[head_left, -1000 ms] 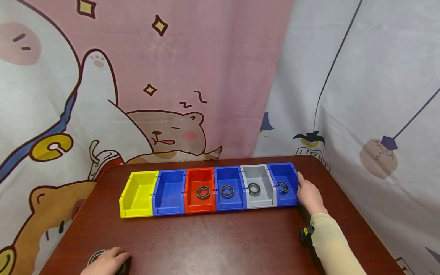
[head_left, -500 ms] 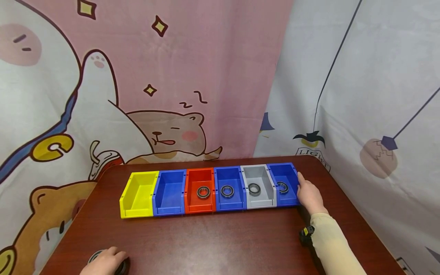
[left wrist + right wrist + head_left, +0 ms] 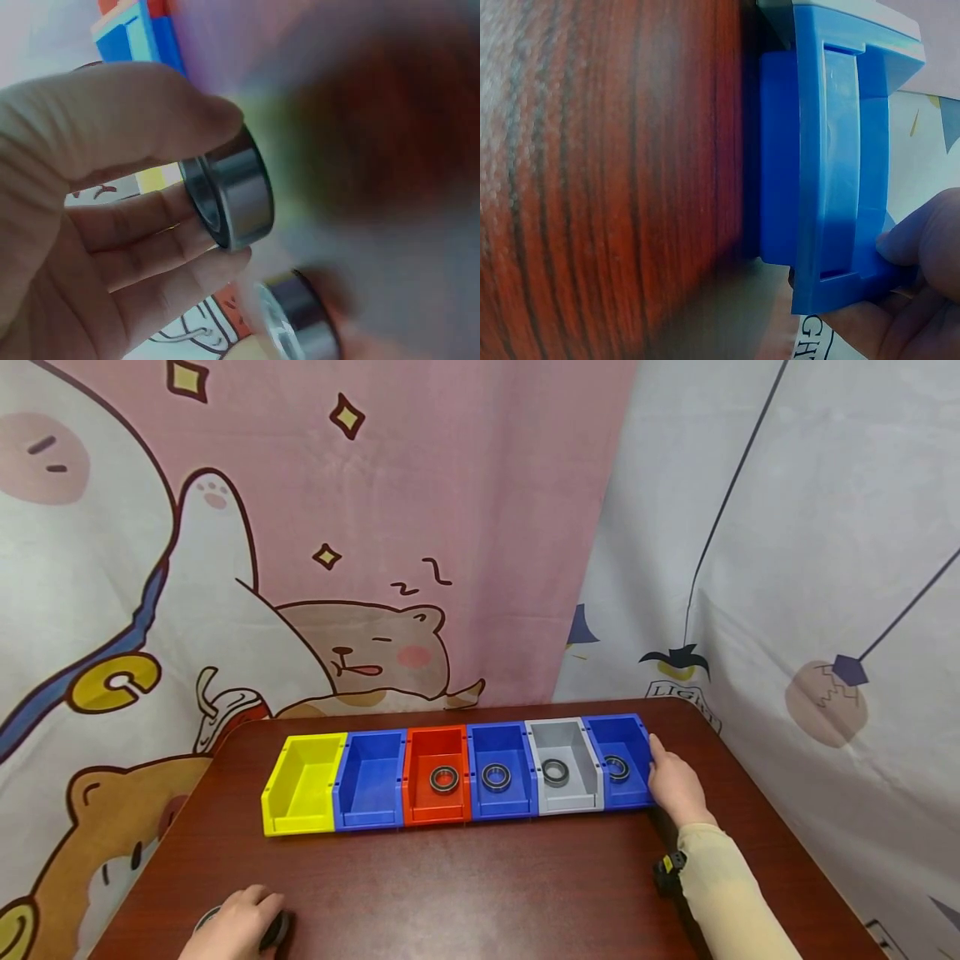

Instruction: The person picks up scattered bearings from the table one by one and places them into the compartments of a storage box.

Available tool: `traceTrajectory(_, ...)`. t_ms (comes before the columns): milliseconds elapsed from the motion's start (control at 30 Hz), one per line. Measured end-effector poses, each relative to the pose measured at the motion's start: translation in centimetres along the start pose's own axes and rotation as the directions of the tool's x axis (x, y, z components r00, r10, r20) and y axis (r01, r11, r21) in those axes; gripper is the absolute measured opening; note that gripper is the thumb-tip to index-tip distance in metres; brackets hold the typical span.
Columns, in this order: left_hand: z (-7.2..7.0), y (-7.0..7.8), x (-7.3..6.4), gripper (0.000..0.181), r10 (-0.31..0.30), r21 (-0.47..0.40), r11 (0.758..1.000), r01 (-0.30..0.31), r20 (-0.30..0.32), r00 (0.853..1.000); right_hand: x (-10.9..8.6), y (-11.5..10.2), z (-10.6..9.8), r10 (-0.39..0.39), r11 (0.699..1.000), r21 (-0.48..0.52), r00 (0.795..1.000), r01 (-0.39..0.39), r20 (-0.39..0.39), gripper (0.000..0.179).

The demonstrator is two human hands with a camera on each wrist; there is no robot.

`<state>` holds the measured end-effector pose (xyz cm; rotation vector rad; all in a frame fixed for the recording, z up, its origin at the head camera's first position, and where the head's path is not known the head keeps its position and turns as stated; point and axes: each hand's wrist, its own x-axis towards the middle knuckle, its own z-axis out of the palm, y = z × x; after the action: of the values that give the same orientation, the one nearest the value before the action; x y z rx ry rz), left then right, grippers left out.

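My left hand (image 3: 236,927) is low at the left of the table, pinching a ball bearing (image 3: 247,187) between thumb and fingers. A second bearing (image 3: 304,319) lies close by, partly covered by this hand in the head view. At the right end of the bin row, my right hand (image 3: 678,787) grips the side wall of a blue bin (image 3: 844,165), thumb inside and fingers outside. Single bearings lie in that bin, in the grey bin (image 3: 562,739), in the middle blue bin (image 3: 498,743) and in the red bin (image 3: 435,747).
Farther left in the joined row stand another blue bin (image 3: 373,777) and a yellow bin (image 3: 311,781), with no bearing visible in either. The brown wooden table (image 3: 450,893) reaches back to a printed curtain (image 3: 517,527).
The left hand has shifted slightly, and the bearing in its fingers now shows tilted up off the table. The right hand and the bins have stayed in place.
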<state>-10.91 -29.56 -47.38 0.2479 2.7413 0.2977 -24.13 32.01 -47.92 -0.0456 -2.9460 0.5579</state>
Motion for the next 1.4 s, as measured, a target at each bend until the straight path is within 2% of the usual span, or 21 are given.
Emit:
traceTrajectory(67,-0.4,0.7,0.0,0.045,0.009,0.042,0.999,-0.006,-0.066,0.998,0.0,0.0,0.0,0.005,1.0,-0.003,1.0,-0.005,0.004,0.057)
traceTrajectory(133,-0.9,1.5,-0.1,0.044,0.024,0.08,0.997,-0.012,-0.144,0.989,0.1,0.0,0.0,0.01,1.0,-0.007,1.0,-0.01,0.007,0.057)
traceTrajectory(200,-1.4,2.4,0.0,0.043,0.054,0.098,0.995,-0.033,-0.224,0.973,0.1,0.0,0.0,0.013,1.0,-0.01,1.0,-0.013,0.008,0.057)
traceTrajectory(233,-1.6,2.8,0.0,0.041,0.075,0.099,0.994,-0.049,-0.276,0.958,0.0,0.0,0.0,0.014,1.0,-0.011,1.0,-0.013,0.008,0.057)
traceTrajectory(300,-2.1,3.7,0.2,0.038,0.12,0.1,0.991,-0.088,-0.383,0.916,0.0,0.1,0.1,0.012,1.0,-0.011,1.0,-0.012,0.006,0.057)
traceTrajectory(400,-2.6,5.0,0.8,0.037,0.181,0.115,0.983,-0.142,-0.521,0.834,-0.1,0.0,0.1,0.012,1.0,-0.004,1.0,-0.012,0.007,0.057)
traceTrajectory(467,-2.9,5.8,1.4,0.037,0.209,0.126,0.978,-0.167,-0.585,0.784,-0.1,0.0,0.1,0.012,1.0,0.003,1.0,-0.012,0.008,0.057)
traceTrajectory(533,-3.2,6.5,2.0,0.038,0.222,0.126,0.975,-0.184,-0.623,0.75,-0.1,0.0,0.1,0.009,1.0,0.004,1.0,-0.009,0.006,0.057)
traceTrajectory(600,-3.5,7.2,2.7,0.04,0.223,0.115,0.974,-0.196,-0.648,0.729,-0.1,0.0,0.1,0.003,1.0,0.002,1.0,-0.003,0.001,0.057)
traceTrajectory(800,-4.2,8.8,5.0,0.046,0.187,0.063,0.978,-0.197,-0.682,0.707,0.0,0.1,0.1,-0.003,1.0,0.002,1.0,0.003,-0.001,0.057)
traceTrajectory(933,-4.4,9.4,6.5,0.047,0.154,0.017,0.98,-0.198,-0.691,0.706,-0.1,0.0,0.0,0.006,1.0,0.002,1.0,-0.006,0.007,0.057)
traceTrajectory(1200,-4.4,9.7,9.7,0.045,0.145,-0.002,0.978,-0.209,-0.715,0.684,-0.1,0.0,0.0,0.005,1.0,-0.003,1.0,-0.005,0.002,0.057)
traceTrajectory(1400,-4.1,9.7,11.4,0.043,0.154,0.018,0.979,-0.205,-0.727,0.67,0.0,0.0,0.0,0.008,1.0,-0.003,1.0,-0.008,0.002,0.056)
